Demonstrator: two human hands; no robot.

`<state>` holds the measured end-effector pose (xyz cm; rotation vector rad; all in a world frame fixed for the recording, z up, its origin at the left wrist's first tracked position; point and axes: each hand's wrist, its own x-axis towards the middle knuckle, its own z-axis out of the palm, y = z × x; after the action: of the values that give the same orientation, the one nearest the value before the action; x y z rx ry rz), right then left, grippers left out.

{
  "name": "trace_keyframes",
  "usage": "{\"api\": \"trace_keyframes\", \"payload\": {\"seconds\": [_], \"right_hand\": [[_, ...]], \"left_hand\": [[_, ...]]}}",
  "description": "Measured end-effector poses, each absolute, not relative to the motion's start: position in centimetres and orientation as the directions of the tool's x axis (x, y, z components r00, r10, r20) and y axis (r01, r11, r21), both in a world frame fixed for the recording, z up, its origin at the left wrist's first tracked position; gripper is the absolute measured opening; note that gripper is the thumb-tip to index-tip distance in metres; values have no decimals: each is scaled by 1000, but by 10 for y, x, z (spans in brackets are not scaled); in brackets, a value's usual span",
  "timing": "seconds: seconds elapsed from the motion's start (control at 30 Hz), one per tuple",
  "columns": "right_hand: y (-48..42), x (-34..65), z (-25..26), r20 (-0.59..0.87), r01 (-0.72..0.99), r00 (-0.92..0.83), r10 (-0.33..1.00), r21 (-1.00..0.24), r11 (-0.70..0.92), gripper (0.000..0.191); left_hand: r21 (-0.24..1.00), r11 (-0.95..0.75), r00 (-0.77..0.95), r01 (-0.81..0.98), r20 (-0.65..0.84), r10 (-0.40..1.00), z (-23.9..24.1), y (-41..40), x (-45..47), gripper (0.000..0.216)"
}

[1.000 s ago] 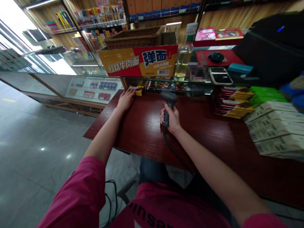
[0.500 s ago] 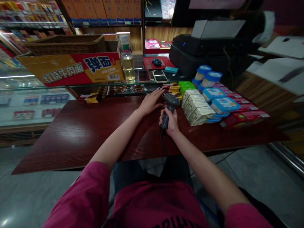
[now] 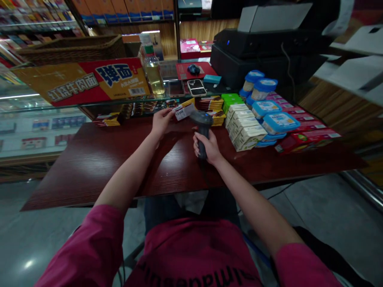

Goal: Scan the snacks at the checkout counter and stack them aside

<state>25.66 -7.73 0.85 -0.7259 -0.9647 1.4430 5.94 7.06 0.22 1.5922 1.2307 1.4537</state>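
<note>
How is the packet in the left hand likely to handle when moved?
The packet is probably fairly stiff: the left hand pinches one end without obvious droop. Its thin shape suggests it is light, and being flat, it seems unlikely to roll.

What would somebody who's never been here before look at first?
Probably the big red-and-yellow carton with chunky characters, at the left on the glass ledge behind the brown table. Next, in the middle, the right hand grips a dark scanner beside a packet pinched in the left hand. Bright blue-lidded tubs stand out on the table's right side.
</note>
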Motion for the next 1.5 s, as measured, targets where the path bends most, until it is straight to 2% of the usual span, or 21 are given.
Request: {"api": "trace_keyframes", "payload": {"seconds": [0.13,0.27,0.63,0.73,0.83,0.93,1.0,1.07,1.2,1.37,1.5], "right_hand": [[-62,228,10,-4,-409,-323,946,-901,-143,49],[-57,207,4,-50,-370,-391,919,-906,-207,51],[-62,203,9,-80,-281,-374,924,-940,-195,50],[-63,204,8,-69,-283,-374,925,-941,-185,51],[-64,204,4,-46,-293,-369,928,-942,-163,53],[-64,201,4,-31,-292,-387,921,-944,-155,55],[-63,195,5,-33,-291,-419,907,-942,-168,55],[-60,188,7,-39,-297,-440,897,-937,-187,56],[-52,173,9,-51,-339,-424,904,-917,-211,58],[-42,153,10,-59,-374,-426,903,-897,-236,54],[-35,137,10,-55,-374,-438,897,-896,-238,54]], "left_hand": [[976,-179,-107,125,192,976,-3,64,17,34],[993,-87,-95,83,95,991,-13,51,1,33],[987,-80,-82,140,92,992,-16,45,0,28],[980,-91,-25,178,97,995,-14,44,-5,32],[893,-264,98,364,245,965,-3,40,-22,29],[672,-433,198,601,400,895,17,33,-57,17],[551,-446,184,705,465,866,33,26,-89,19],[489,-405,96,772,541,836,45,19,-123,23],[514,-308,-97,801,618,780,51,11,-192,23],[498,-174,-162,850,560,813,36,14,-247,27],[407,-17,-210,913,506,837,25,18,-257,31]]}}
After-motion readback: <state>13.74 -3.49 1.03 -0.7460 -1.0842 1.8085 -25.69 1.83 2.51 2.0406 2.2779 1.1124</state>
